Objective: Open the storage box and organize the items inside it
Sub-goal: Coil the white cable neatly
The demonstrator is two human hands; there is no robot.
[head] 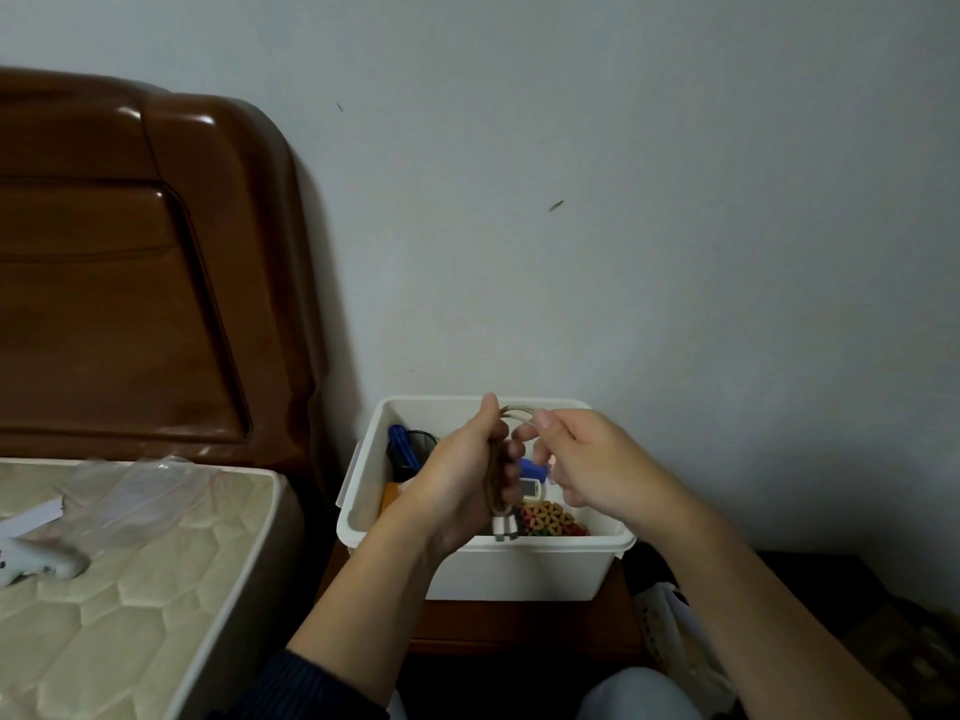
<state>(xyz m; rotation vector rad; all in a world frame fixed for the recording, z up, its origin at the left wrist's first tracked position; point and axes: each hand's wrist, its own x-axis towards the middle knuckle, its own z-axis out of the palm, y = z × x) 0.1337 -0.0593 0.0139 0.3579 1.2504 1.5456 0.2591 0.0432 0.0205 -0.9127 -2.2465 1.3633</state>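
A: In the head view, what do your hands hold?

B: My left hand has its fingers curled around a bundle of beige cable. Two white plugs hang out below my palm. My right hand pinches the loop of the same cable at the top, between thumb and forefinger. So both grips are closed on the cable.

A: Where is the storage box?

B: The white storage box stands open, without lid, on a brown wooden table against the wall. My hands are just above it.

A: What is inside it?

B: I see a blue item at the back left, a small white device in the middle, and coloured round pieces near the front wall. I cannot tell exactly what they are.

A: And around the box?

B: At the left is a bed with a quilted mattress and a dark wooden headboard. A white object lies on the mattress.
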